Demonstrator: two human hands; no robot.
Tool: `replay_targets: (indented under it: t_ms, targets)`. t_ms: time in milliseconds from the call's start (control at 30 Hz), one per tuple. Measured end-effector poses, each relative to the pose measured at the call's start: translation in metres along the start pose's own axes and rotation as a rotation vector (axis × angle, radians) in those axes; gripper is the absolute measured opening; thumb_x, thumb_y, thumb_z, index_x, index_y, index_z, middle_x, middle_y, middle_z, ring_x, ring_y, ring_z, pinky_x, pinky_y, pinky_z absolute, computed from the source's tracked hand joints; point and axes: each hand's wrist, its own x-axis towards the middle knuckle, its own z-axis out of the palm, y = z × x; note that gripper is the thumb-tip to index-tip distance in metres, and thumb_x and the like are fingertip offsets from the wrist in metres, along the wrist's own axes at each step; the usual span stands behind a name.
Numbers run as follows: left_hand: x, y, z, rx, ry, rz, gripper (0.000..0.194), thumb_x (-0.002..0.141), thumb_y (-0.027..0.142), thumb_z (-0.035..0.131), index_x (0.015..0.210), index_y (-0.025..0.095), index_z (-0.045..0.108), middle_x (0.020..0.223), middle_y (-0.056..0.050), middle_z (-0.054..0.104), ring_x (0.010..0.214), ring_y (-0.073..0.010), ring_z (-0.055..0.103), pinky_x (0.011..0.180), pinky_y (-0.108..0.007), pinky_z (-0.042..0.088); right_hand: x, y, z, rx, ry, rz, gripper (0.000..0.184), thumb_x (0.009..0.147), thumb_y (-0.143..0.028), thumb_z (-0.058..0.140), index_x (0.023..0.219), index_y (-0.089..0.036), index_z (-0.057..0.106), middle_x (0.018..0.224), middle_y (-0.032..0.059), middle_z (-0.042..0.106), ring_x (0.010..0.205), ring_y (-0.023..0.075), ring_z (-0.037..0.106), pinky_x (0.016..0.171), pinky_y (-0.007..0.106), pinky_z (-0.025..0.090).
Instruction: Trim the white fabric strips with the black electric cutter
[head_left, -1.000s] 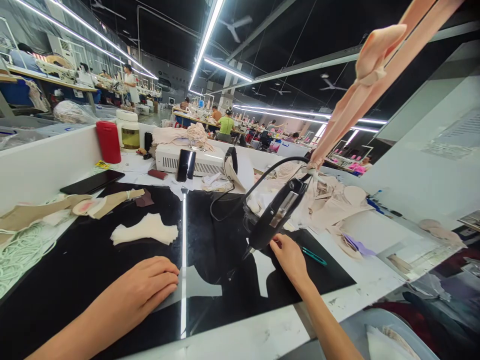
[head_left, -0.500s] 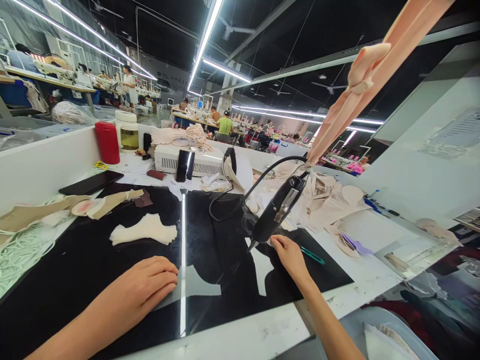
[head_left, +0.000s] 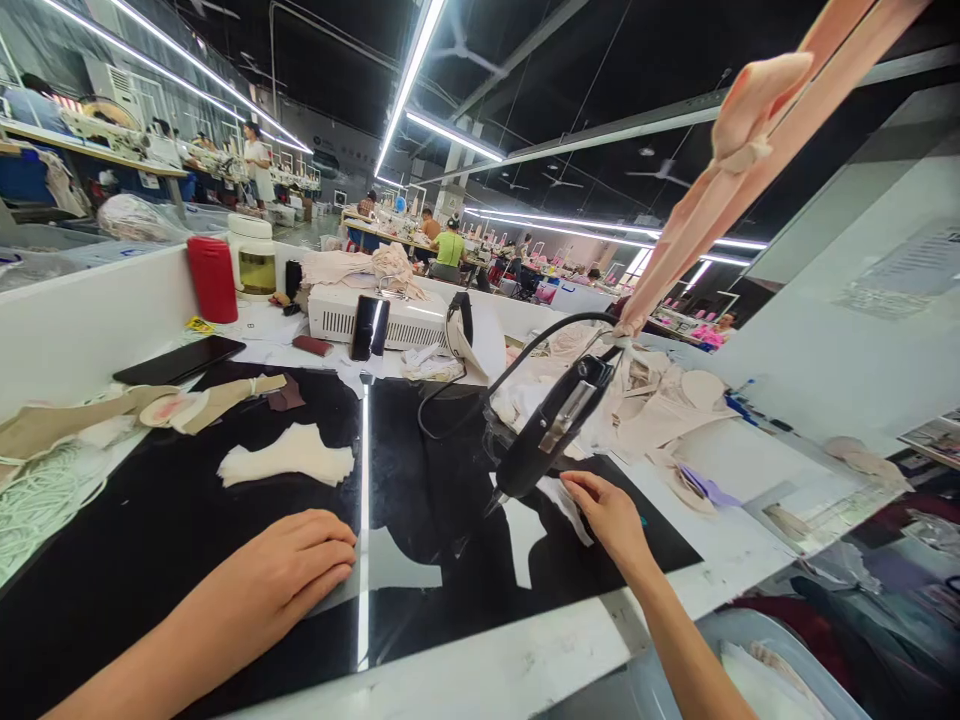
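Note:
My left hand (head_left: 289,565) lies flat on the shiny black mat (head_left: 442,620), its fingers stretched and touching a flat pale grey curved shape (head_left: 401,565). My right hand (head_left: 611,515) pinches the top of a thin white fabric piece (head_left: 568,510), which hangs down from thumb and fingertips. Just left of that piece, a black pen-shaped power tool (head_left: 547,430) is slung on a knotted peach strap (head_left: 679,230), its pointed tip angled down toward the mat. Under the tip is a second flat pale shape (head_left: 525,545). A cream fabric stack (head_left: 289,455) lies beyond my left hand.
Beige straps (head_left: 82,410) and pale green cord (head_left: 49,510) lie at left. Along the back are a dark phone (head_left: 180,360), a red container (head_left: 212,280), a white vented box (head_left: 379,318) and piled beige fabric (head_left: 645,400). A bin (head_left: 705,640) stands below the right edge.
My right hand has moved right, drawing the white fabric piece away from the tool and into view. It now mostly hides the teal-handled item. My left hand has stayed put.

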Motion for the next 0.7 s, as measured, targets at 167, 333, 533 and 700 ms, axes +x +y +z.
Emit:
replay_targets:
  t_ms: [167,333,533,700]
  targets:
    - [0.001,0.0,-0.002,0.007,0.029,0.037,0.029,0.118,0.033,0.058,0.112,0.028,0.085,0.116,0.001,0.088,0.106,-0.0155,0.085,0.103,-0.02,0.067,-0.023,0.008,-0.012,-0.029,-0.067,0.038,0.033,0.111,-0.045,0.076,0.135,-0.023,0.076,0.141,0.0094,0.076,0.118,0.0273,0.077,0.102,0.048,0.068]
    - [0.001,-0.002,-0.003,0.029,0.052,0.049,0.03,0.119,0.036,0.058,0.11,0.027,0.086,0.115,0.001,0.088,0.104,-0.0148,0.086,0.101,-0.017,0.067,-0.037,-0.004,-0.005,-0.019,-0.141,0.036,0.031,0.111,-0.047,0.075,0.131,-0.023,0.077,0.136,0.008,0.078,0.114,0.0265,0.078,0.099,0.046,0.069]
    - [0.0,-0.004,-0.002,0.024,0.028,0.039,0.031,0.118,0.036,0.057,0.112,0.027,0.086,0.116,0.0,0.088,0.104,-0.0163,0.086,0.103,-0.02,0.067,-0.049,-0.014,-0.018,0.012,-0.172,-0.018,0.031,0.112,-0.048,0.074,0.126,-0.021,0.078,0.127,0.0067,0.08,0.106,0.0242,0.079,0.093,0.043,0.069]
    - [-0.003,-0.005,-0.001,0.018,0.03,0.024,0.032,0.118,0.039,0.058,0.111,0.028,0.087,0.118,-0.001,0.088,0.104,-0.0174,0.087,0.101,-0.021,0.068,-0.063,-0.018,-0.024,0.019,-0.204,-0.132,0.028,0.111,-0.046,0.075,0.123,-0.021,0.078,0.122,0.0064,0.08,0.104,0.0226,0.078,0.095,0.043,0.068]
